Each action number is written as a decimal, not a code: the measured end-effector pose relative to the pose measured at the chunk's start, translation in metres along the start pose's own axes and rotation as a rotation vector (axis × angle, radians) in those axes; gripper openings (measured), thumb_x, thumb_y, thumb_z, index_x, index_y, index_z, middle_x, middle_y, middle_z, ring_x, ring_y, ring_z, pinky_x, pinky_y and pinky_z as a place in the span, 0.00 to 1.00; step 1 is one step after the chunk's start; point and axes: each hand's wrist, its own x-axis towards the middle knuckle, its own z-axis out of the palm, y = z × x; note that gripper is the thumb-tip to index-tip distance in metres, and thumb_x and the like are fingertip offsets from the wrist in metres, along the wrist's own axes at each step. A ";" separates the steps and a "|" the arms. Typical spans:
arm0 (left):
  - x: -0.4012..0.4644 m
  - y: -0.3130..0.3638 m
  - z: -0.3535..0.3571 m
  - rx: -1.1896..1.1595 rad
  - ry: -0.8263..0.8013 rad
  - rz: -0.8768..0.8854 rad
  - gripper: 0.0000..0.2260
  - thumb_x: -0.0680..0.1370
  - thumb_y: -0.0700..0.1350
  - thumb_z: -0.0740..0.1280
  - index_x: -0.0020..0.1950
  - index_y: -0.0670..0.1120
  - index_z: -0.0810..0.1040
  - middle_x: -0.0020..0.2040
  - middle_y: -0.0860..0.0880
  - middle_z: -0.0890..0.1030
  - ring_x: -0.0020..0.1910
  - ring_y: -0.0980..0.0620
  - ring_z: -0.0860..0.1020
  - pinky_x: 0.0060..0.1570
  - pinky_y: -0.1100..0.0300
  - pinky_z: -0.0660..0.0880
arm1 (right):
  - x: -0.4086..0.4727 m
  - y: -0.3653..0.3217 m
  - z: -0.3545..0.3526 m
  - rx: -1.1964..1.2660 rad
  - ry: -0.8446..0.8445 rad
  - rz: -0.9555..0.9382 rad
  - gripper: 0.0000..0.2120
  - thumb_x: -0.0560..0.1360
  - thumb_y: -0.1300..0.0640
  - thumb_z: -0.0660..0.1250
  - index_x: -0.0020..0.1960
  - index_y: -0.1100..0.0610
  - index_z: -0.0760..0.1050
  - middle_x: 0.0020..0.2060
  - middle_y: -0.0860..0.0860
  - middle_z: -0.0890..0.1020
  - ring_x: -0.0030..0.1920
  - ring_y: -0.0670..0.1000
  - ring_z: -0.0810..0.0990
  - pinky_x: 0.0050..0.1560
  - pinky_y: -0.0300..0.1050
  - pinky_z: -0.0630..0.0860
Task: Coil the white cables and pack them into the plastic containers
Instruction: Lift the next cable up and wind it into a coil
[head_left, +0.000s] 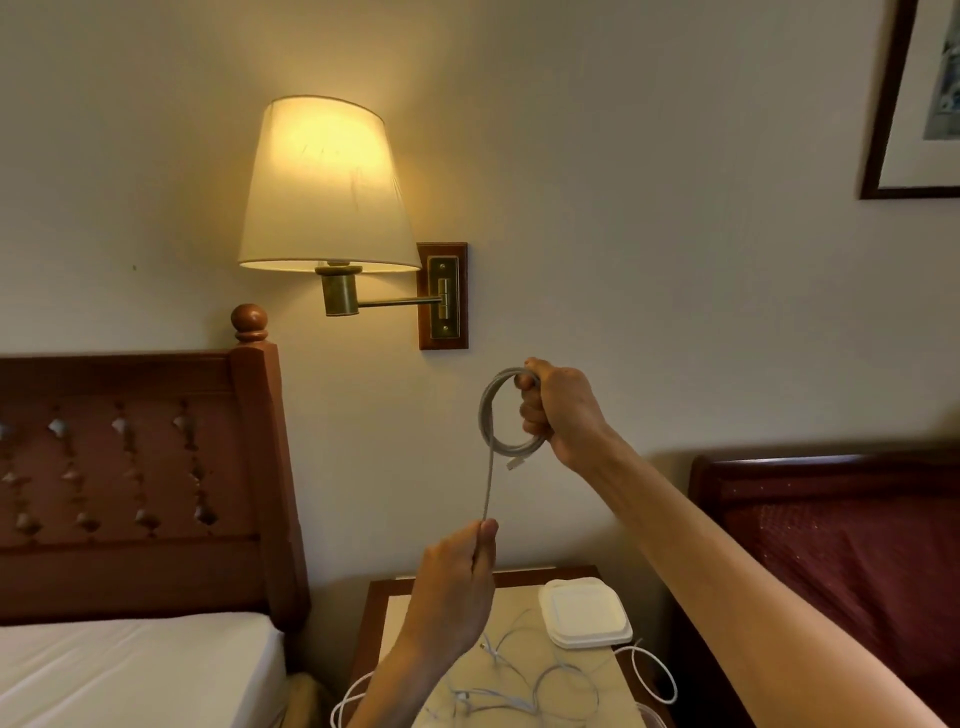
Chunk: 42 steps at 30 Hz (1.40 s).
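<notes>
Nearest, loose cables (524, 691) are sprawled on the nightstand (374, 603) beside stacked containers (584, 613), lids shut, none visibly packed. Above them, a cable's free run (488, 488) is pinched by the left hand (457, 597) between thumb and fingers, apparently so it is fed straight and untwisted. Higher, well apart, the coil (506, 410) is clamped in the right hand (558, 415), fingers curled through the loops so they are kept together; one plug (515, 462) dangles below. Behind, a lit lamp (322, 182) is mounted on the wall.
</notes>
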 end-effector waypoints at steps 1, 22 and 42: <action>0.002 -0.002 -0.001 -0.099 -0.081 -0.081 0.22 0.77 0.62 0.48 0.35 0.50 0.70 0.30 0.53 0.70 0.29 0.58 0.67 0.34 0.65 0.62 | -0.001 0.003 0.001 -0.021 -0.028 0.006 0.19 0.83 0.57 0.51 0.35 0.56 0.69 0.22 0.47 0.64 0.23 0.45 0.60 0.27 0.40 0.61; 0.063 0.028 -0.061 -1.220 -0.286 -0.171 0.15 0.81 0.51 0.61 0.36 0.46 0.73 0.30 0.50 0.66 0.28 0.53 0.68 0.33 0.58 0.71 | -0.015 0.011 0.006 -0.059 -0.324 0.064 0.21 0.84 0.53 0.53 0.33 0.55 0.67 0.23 0.47 0.61 0.23 0.46 0.57 0.25 0.39 0.58; 0.068 0.020 -0.036 -0.770 0.196 -0.144 0.18 0.82 0.52 0.60 0.34 0.47 0.71 0.24 0.54 0.65 0.25 0.56 0.63 0.31 0.58 0.64 | -0.029 0.024 -0.020 -0.269 -0.008 -0.125 0.07 0.78 0.59 0.66 0.50 0.63 0.81 0.39 0.56 0.84 0.36 0.49 0.85 0.41 0.39 0.82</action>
